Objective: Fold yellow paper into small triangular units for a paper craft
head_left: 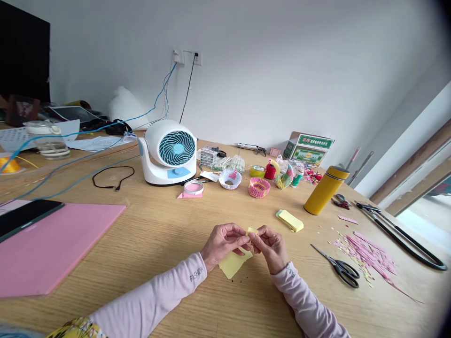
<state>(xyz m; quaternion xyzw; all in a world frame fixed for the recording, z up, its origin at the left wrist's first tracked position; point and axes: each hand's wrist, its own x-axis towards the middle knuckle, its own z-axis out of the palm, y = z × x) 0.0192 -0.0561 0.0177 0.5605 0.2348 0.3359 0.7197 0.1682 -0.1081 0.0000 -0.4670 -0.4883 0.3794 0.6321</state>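
Between the fingertips of my left hand [225, 244] and my right hand [270, 246] is a small piece of yellow paper [251, 231]. Both hands pinch it, and the fingers cover most of it. Beneath my left hand, a larger yellow paper sheet [232, 265] lies on the table, partly hidden by the hand. Farther off to the right rests a stack of yellow paper strips [290, 220]. Black-handled scissors [338, 267] lie right of my right hand, beside a heap of pink paper strips [369, 253].
A white fan [169, 152] stands at the back. Nearby are a white paper ring [230, 179], a pink paper ring [259, 187] and a yellow flask [326, 190]. At left, a phone [28, 218] lies on pink sheets [70, 249]. Blue cables [105, 126] cross the left side.
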